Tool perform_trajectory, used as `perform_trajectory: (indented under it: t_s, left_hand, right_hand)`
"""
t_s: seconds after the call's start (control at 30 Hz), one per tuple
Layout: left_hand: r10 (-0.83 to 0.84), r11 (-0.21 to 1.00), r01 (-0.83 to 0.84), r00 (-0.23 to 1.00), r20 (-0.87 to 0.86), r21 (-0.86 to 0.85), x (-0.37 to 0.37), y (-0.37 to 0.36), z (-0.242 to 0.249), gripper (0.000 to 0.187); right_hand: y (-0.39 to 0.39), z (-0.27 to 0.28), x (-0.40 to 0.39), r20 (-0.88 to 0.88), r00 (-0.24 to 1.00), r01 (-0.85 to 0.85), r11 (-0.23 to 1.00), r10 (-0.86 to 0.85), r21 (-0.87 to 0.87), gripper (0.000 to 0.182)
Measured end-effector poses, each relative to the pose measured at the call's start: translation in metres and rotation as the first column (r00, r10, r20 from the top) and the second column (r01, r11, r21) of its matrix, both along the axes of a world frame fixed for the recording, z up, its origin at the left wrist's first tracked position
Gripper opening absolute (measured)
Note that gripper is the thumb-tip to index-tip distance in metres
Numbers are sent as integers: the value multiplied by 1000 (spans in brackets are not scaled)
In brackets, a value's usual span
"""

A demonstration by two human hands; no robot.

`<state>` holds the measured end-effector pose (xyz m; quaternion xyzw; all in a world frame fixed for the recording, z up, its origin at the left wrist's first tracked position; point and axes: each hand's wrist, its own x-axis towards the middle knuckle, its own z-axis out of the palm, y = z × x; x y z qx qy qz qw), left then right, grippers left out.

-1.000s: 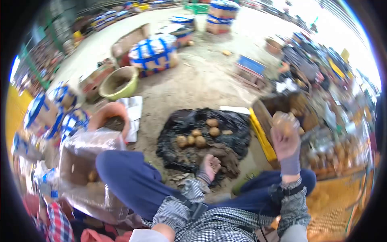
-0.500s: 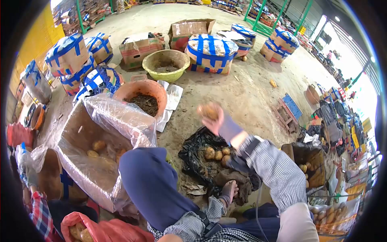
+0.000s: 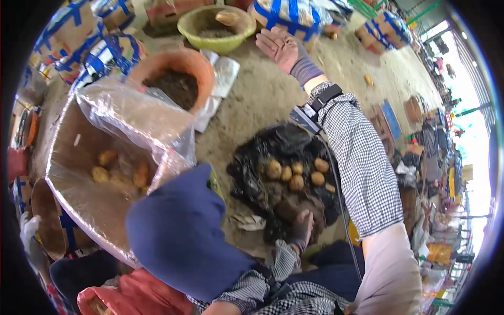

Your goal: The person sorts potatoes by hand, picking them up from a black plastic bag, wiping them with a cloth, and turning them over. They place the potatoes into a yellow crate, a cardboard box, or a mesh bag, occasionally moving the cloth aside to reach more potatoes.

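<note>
My right hand is stretched out at the far side with its fingers spread and palm bare. Just beyond it a brown potato appears over the yellow-green basin, apart from my fingers. Low in the middle, my left hand is at the near edge of a black plastic bag, beside a dark brown crumpled part. Its grip is hard to make out. Several potatoes lie on the open bag. A plastic-lined carton to the left holds several potatoes.
An orange tub with dark soil stands behind the carton, with white paper beside it. Taped cartons line the back. A red sack is at the lower left, and a blue-topped stool is at the right.
My right hand has reached farther out and let go of the potato, now over the basin. The view has tilted down, showing more potatoes on the black bag.
</note>
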<state>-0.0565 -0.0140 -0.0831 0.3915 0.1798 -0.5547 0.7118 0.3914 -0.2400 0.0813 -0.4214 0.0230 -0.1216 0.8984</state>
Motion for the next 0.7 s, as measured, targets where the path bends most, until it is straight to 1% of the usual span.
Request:
perform_trajectory:
  t_s: [0.03, 0.07, 0.1, 0.13, 0.17, 0.2, 0.23, 0.27, 0.33, 0.37, 0.4, 0.43, 0.47, 0.5, 0.53, 0.57, 0.6, 0.67, 0.7]
  left_hand:
    - [2, 1000, -1, 1000, -16, 10, 1, -1, 0, 21]
    - [7, 1000, -6, 999, -31, 20, -3, -1, -3, 24]
    - [4, 995, 1, 999, -53, 99, 3, -2, 11, 32]
    - [2, 995, 5, 998, -67, 103, -1, -3, 5, 32]
    - [25, 995, -20, 999, -42, 103, -9, -5, -7, 36]
    - [49, 994, -48, 999, -14, 101, -12, -7, -12, 40]
    - [13, 987, -13, 1000, 3, 161, -2, -3, 3, 50]
    - [13, 986, -13, 1000, -3, 167, -3, -3, 4, 50]
    - [77, 961, -72, 997, -6, 266, -4, -2, 1, 52]
    - [1, 969, -6, 1000, 22, 247, -3, 4, -7, 54]
    - [-1, 968, -3, 1000, 17, 252, -9, 2, -16, 54]
    - [51, 934, -82, 994, 98, 347, -15, -2, -26, 55]
    - [97, 887, -169, 978, 185, 430, -18, -5, -31, 56]
    - [104, 883, -177, 977, 188, 434, -15, -5, -30, 56]
    - [69, 868, -169, 972, 224, 466, -8, -2, -23, 57]
    - [33, 851, -163, 965, 259, 500, -1, 3, -17, 58]
    - [-8, 830, -156, 957, 291, 535, 2, 6, -14, 58]
    - [-24, 812, -151, 957, 290, 564, 7, 9, -10, 60]
    - [-23, 817, -152, 955, 295, 556, 7, 9, -11, 62]
  right_hand:
    - [-13, -26, -26, -72, 997, -20, 999, 17, -46, 22]
    - [-33, -68, -52, -144, 989, -49, 995, 36, -88, 27]
    - [-39, -96, -85, -285, 956, -9, 965, -68, -262, 29]
    - [-40, -125, -119, -381, 910, -85, 827, -163, -555, 33]
    - [-40, -155, -153, -451, 850, -211, 608, -272, -765, 38]
    - [-40, -183, -183, -452, 812, -414, 181, -370, -892, 47]
    - [-32, -204, -219, -471, 800, -436, 180, -371, -882, 51]
    - [-19, -220, -253, -489, 789, -455, 181, -371, -872, 55]
    - [14, -239, -294, -526, 771, -491, 191, -358, -850, 60]
    - [31, -234, -301, -493, 813, -524, -23, -311, -851, 69]
    - [50, -222, -303, -467, 847, -522, -237, -251, -819, 78]
    - [67, -212, -301, -531, 800, -600, -370, -279, -709, 91]
    - [75, -220, -300, -533, 800, -599, -370, -274, -710, 91]
    - [79, -233, -298, -493, 835, -548, -456, -245, -701, 92]
    - [81, -243, -294, -452, 867, -487, -539, -208, -687, 92]
    - [82, -252, -290, -498, 848, -520, -478, -185, -708, 86]
    - [84, -249, -284, -495, 852, -512, -477, -173, -715, 86]
    - [87, -241, -279, -655, 699, -714, -321, -286, -622, 80]
    - [87, -237, -283, -601, 721, -684, -217, -345, -697, 71]
